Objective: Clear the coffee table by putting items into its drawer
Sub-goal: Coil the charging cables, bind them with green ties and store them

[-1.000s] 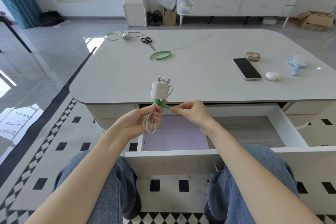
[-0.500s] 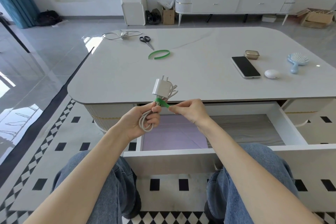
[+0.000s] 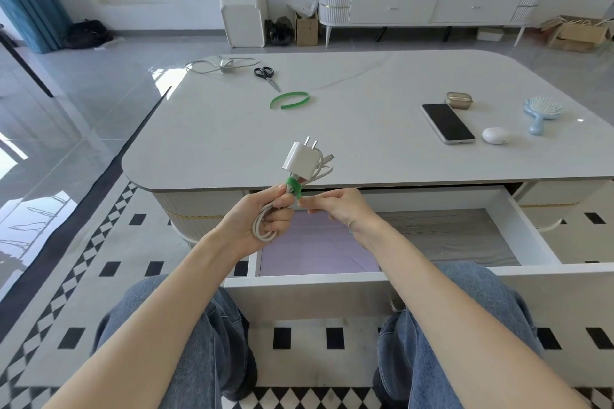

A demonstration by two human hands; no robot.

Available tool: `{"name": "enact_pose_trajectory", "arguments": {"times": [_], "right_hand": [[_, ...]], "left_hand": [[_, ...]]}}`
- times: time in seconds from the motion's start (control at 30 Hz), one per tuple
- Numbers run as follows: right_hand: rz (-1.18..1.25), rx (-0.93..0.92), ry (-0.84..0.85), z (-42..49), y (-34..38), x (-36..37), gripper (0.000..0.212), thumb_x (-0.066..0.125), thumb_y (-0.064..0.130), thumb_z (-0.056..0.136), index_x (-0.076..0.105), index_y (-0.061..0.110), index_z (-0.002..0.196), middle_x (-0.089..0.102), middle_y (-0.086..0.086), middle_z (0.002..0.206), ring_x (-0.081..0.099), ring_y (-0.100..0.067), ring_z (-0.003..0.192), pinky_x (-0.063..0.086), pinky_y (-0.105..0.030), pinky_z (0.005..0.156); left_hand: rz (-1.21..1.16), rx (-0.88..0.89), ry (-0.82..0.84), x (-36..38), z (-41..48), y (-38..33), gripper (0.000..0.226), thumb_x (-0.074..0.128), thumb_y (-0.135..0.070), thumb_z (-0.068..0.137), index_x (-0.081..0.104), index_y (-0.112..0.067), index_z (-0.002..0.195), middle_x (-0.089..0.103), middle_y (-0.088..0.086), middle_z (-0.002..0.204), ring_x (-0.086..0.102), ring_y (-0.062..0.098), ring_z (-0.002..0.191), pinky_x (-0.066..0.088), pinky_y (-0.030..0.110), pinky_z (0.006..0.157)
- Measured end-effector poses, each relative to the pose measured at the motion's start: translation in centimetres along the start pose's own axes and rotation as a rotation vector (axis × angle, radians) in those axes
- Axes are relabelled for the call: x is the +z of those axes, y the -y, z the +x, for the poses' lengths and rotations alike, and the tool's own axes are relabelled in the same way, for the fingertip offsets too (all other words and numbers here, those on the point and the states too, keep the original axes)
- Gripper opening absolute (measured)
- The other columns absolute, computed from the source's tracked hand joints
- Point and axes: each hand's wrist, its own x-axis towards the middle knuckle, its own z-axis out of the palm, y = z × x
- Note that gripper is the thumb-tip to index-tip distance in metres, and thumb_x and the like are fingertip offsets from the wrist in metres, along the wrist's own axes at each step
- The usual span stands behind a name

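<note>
Tilted further right, white charger (image 3: 300,160) wears green strap (image 3: 294,185) round coiled cable (image 3: 260,230)

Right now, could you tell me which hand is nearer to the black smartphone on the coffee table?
Right. The right hand, pinching the green tie, is left of the smartphone; the left hand, gripping the charger cable, is farther left.
</note>
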Motion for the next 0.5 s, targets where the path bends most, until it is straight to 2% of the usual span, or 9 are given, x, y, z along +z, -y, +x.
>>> {"name": "enact_pose_trajectory", "arguments": {"times": [0.07,0.17,0.27,0.37,0.43,0.5], "right_hand": [[-0.009,-0.006,0.004,0.0,0.0,-0.1,0.022,0.081,0.031,0.074,0.077,0.014,0.087,0.067,0.009,0.069,0.054,0.004,0.069,0.035,-0.017,0.067],[-0.028,-0.036,0.02,-0.2,0.2,-0.4,0.023,0.078,0.031,0.079,0.077,0.013,0.091,0.07,0.008,0.074,0.054,0.008,0.052,0.039,-0.01,0.055],[-0.043,-0.059,0.04,-0.2,0.1,-0.6,0.023,0.076,0.032,0.081,0.076,0.015,0.097,0.072,0.008,0.087,0.063,-0.004,0.071,0.04,-0.01,0.063],[-0.085,-0.105,0.008,-0.1,0.0,-0.7,0.023,0.076,0.029,0.081,0.074,0.02,0.102,0.07,0.012,0.097,0.063,-0.001,0.092,0.041,-0.011,0.074],[-0.084,-0.145,0.004,-0.2,0.1,-0.9,0.021,0.075,0.027,0.083,0.073,0.022,0.103,0.071,0.011,0.101,0.063,0.001,0.094,0.043,-0.012,0.076],[-0.055,-0.164,0.03,-0.5,0.4,-1.0,0.016,0.072,0.027,0.086,0.073,0.024,0.101,0.071,0.013,0.098,0.062,0.006,0.089,0.042,-0.004,0.07]], "left_hand": [[-0.012,-0.001,-0.001,0.0,-0.1,-0.1,0.012,0.045,-0.017,0.089,0.043,-0.015,0.077,0.036,-0.006,0.058,0.02,0.006,0.042,0.015,0.014,0.038],[-0.034,0.023,-0.011,-0.3,0.0,-0.6,0.011,0.044,-0.017,0.09,0.043,-0.016,0.079,0.036,-0.007,0.058,0.027,0.005,0.04,0.016,0.014,0.038],[-0.007,0.04,-0.022,-0.7,0.1,-1.1,0.01,0.045,-0.017,0.09,0.046,-0.016,0.08,0.036,-0.007,0.058,0.026,0.004,0.041,0.015,0.014,0.039],[0.032,0.048,-0.024,-0.9,0.0,-1.2,0.009,0.047,-0.018,0.088,0.046,-0.016,0.079,0.036,-0.007,0.059,0.025,0.004,0.04,0.014,0.014,0.039],[0.078,0.057,-0.032,-1.0,0.0,-1.3,0.009,0.048,-0.018,0.087,0.045,-0.016,0.078,0.037,-0.007,0.06,0.025,0.004,0.04,0.013,0.014,0.039],[0.137,0.061,-0.043,-0.9,0.0,-1.4,0.01,0.047,-0.018,0.088,0.045,-0.016,0.079,0.037,-0.007,0.059,0.024,0.004,0.039,0.014,0.015,0.038]]}}
